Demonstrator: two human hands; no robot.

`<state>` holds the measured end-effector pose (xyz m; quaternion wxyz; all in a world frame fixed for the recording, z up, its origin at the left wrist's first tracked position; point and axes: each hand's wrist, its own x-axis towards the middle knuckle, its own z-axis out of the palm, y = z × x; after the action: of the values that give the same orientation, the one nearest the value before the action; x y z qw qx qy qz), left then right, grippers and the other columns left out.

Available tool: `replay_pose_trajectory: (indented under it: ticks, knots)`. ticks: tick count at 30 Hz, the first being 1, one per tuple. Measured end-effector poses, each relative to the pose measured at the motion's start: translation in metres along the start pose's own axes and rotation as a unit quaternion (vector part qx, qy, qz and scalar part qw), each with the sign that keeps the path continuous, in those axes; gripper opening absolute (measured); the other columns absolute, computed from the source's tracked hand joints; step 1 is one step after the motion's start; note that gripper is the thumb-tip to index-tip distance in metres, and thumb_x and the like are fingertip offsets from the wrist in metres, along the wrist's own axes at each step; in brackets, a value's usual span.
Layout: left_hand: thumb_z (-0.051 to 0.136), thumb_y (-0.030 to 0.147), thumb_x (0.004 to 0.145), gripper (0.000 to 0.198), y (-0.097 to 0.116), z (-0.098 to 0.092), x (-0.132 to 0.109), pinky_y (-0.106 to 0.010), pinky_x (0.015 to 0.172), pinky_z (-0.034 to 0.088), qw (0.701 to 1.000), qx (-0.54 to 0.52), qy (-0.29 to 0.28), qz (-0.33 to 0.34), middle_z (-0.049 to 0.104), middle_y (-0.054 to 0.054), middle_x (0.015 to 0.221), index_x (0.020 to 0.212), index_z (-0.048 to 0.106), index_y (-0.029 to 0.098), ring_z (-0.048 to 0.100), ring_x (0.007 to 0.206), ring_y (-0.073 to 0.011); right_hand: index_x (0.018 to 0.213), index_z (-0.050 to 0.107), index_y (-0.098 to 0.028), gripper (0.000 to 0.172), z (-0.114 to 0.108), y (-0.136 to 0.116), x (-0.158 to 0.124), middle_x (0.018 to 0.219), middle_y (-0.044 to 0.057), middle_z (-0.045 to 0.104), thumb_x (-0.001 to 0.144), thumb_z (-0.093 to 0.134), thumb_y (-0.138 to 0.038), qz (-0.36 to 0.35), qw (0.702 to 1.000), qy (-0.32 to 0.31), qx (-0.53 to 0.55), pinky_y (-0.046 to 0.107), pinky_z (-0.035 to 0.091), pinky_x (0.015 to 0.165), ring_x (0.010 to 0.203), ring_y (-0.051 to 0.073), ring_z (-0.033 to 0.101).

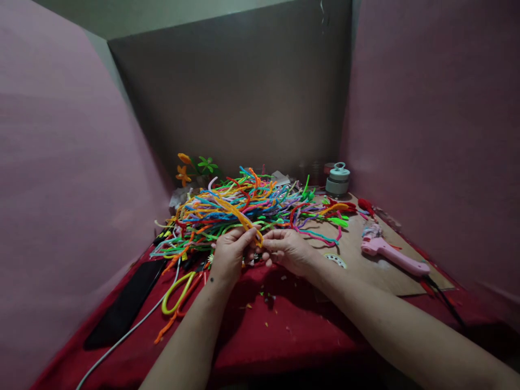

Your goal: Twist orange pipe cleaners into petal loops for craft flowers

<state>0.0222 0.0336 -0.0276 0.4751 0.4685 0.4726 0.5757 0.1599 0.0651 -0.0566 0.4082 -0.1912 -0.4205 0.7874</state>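
Observation:
A big tangled heap of coloured pipe cleaners [247, 208] lies across the middle of the red cloth [284, 325]. Both my hands meet at its near edge. My left hand [229, 254] pinches an orange-yellow pipe cleaner [239, 216] that runs up and left into the heap. My right hand [286, 249] has its fingers closed on the near end of the same strand, close to my left fingertips.
A pink glue gun [392, 254] with a black cord lies on a brown board [382, 271] at right. Stacked tape rolls [338, 181] stand at the back, pipe-cleaner flowers [195, 165] at back left. Scissors with yellow handles [179, 292], a black phone [125, 303] and a white cable [122, 336] lie left. Pink walls enclose three sides.

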Motion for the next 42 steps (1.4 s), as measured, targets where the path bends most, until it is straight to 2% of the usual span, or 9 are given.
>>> replay_pose_trajectory:
  ticks: [3, 9, 12, 17, 22, 28, 32, 39, 42]
  knots:
    - [0.068, 0.035, 0.067, 0.034, -0.0004, 0.0007, -0.001, -0.017, 0.034, 0.031, 1.0, 0.017, -0.005, 0.006, 0.056, 0.003, 0.048, 0.093, 0.068, 0.012, 0.042, 0.034, -0.0056, 0.072, 0.058, -0.011, 0.025, -0.0002, 0.0014, -0.0008, 0.062, 0.003, 0.064, 0.059, 0.076, -0.021, 0.017, 0.999, -0.005, 0.034, 0.02, 0.045, 0.045, 0.049, 0.01, 0.058]
    - [0.067, 0.035, 0.07, 0.03, -0.0022, 0.0003, -0.0012, -0.017, 0.034, 0.027, 0.998, 0.04, -0.038, 0.015, 0.048, 0.005, 0.046, 0.089, 0.069, 0.012, 0.038, 0.034, -0.0038, 0.072, 0.056, -0.013, 0.023, -0.0021, 0.001, -0.001, 0.058, -0.002, 0.059, 0.059, 0.075, -0.01, 0.056, 0.992, -0.015, 0.113, 0.016, 0.042, 0.046, 0.048, 0.006, 0.055]
    - [0.066, 0.035, 0.07, 0.031, -0.0016, 0.001, -0.0022, -0.017, 0.034, 0.028, 0.998, 0.041, -0.05, 0.011, 0.048, 0.005, 0.047, 0.092, 0.068, 0.013, 0.038, 0.035, -0.0042, 0.07, 0.057, -0.012, 0.023, -0.0015, 0.0016, -0.0008, 0.056, -0.002, 0.058, 0.057, 0.076, -0.011, 0.054, 0.993, -0.01, 0.105, 0.016, 0.04, 0.043, 0.045, 0.005, 0.052]
    - [0.07, 0.034, 0.067, 0.029, -0.0036, -0.0004, -0.0012, -0.017, 0.037, 0.029, 0.998, 0.05, -0.033, 0.013, 0.052, 0.002, 0.05, 0.086, 0.069, 0.011, 0.04, 0.04, -0.0048, 0.065, 0.055, -0.012, 0.025, 0.0006, 0.003, -0.001, 0.056, 0.001, 0.061, 0.055, 0.077, -0.015, 0.029, 0.996, 0.003, 0.08, 0.016, 0.04, 0.04, 0.044, 0.007, 0.054]
    - [0.07, 0.032, 0.066, 0.027, -0.0069, -0.0032, 0.0006, -0.018, 0.039, 0.034, 0.998, 0.008, -0.057, -0.005, 0.052, 0.002, 0.049, 0.083, 0.068, 0.012, 0.045, 0.041, -0.0068, 0.066, 0.053, -0.013, 0.028, 0.0026, 0.0028, -0.0026, 0.055, -0.001, 0.061, 0.053, 0.078, -0.017, 0.02, 0.998, 0.013, 0.056, 0.017, 0.04, 0.038, 0.041, 0.007, 0.053]
    - [0.073, 0.031, 0.062, 0.026, -0.0042, -0.003, 0.0002, -0.018, 0.038, 0.032, 1.0, 0.02, -0.022, 0.008, 0.053, 0.002, 0.049, 0.079, 0.069, 0.011, 0.044, 0.041, -0.0065, 0.072, 0.06, -0.01, 0.028, 0.0022, 0.0021, -0.0026, 0.061, 0.003, 0.064, 0.057, 0.078, -0.024, 0.024, 1.0, -0.001, 0.007, 0.02, 0.048, 0.044, 0.047, 0.01, 0.058]
    - [0.074, 0.032, 0.06, 0.026, -0.0024, -0.0021, -0.0001, -0.018, 0.038, 0.028, 0.999, 0.034, -0.014, -0.005, 0.053, 0.002, 0.05, 0.074, 0.069, 0.01, 0.041, 0.04, -0.0051, 0.072, 0.063, -0.007, 0.027, 0.0003, 0.0033, -0.0014, 0.062, 0.005, 0.064, 0.059, 0.076, -0.028, 0.023, 0.999, -0.01, -0.043, 0.02, 0.047, 0.041, 0.046, 0.01, 0.058]
    - [0.07, 0.035, 0.067, 0.024, -0.0055, -0.0039, 0.0003, -0.018, 0.039, 0.025, 0.996, 0.061, -0.058, -0.004, 0.048, 0.004, 0.047, 0.074, 0.068, 0.013, 0.037, 0.039, -0.0043, 0.071, 0.06, -0.009, 0.025, -0.0003, 0.0062, -0.0012, 0.058, 0.004, 0.062, 0.057, 0.076, -0.023, 0.058, 0.998, 0.007, -0.006, 0.02, 0.045, 0.04, 0.045, 0.01, 0.056]
    - [0.07, 0.036, 0.066, 0.026, -0.0064, -0.0051, 0.0006, -0.019, 0.04, 0.027, 0.997, 0.043, -0.065, -0.016, 0.053, 0.002, 0.052, 0.077, 0.069, 0.013, 0.039, 0.04, -0.005, 0.073, 0.059, -0.01, 0.024, -0.0005, 0.0062, -0.0015, 0.058, 0.001, 0.061, 0.058, 0.075, -0.02, 0.065, 0.997, 0.0, 0.037, 0.019, 0.045, 0.043, 0.046, 0.009, 0.056]
